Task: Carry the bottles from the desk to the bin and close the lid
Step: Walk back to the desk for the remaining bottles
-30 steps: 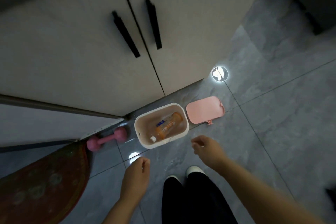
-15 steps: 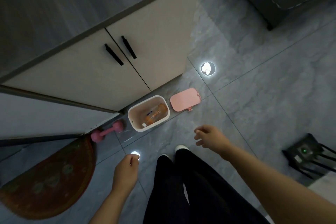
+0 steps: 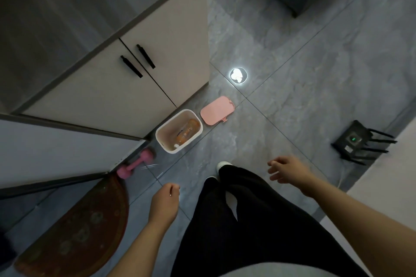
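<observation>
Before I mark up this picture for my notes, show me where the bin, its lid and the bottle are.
bin (image 3: 162,139): head view, on the near left part of its white rim.
lid (image 3: 216,110): head view, middle of its pink top face, on the floor beside the bin.
bottle (image 3: 188,132): head view, on its orange body inside the bin.

Bottle (image 3: 188,133) in open bin (image 3: 163,141); lid (image 3: 216,110) beside.

The floor (image 3: 292,119) is glossy grey stone-look tile that mirrors a lamp. The bin (image 3: 166,141) and pink lid (image 3: 216,110) look like smooth matt plastic, the cabinet doors (image 3: 139,96) matt. The mat (image 3: 85,231) looks like rough woven cloth.
</observation>
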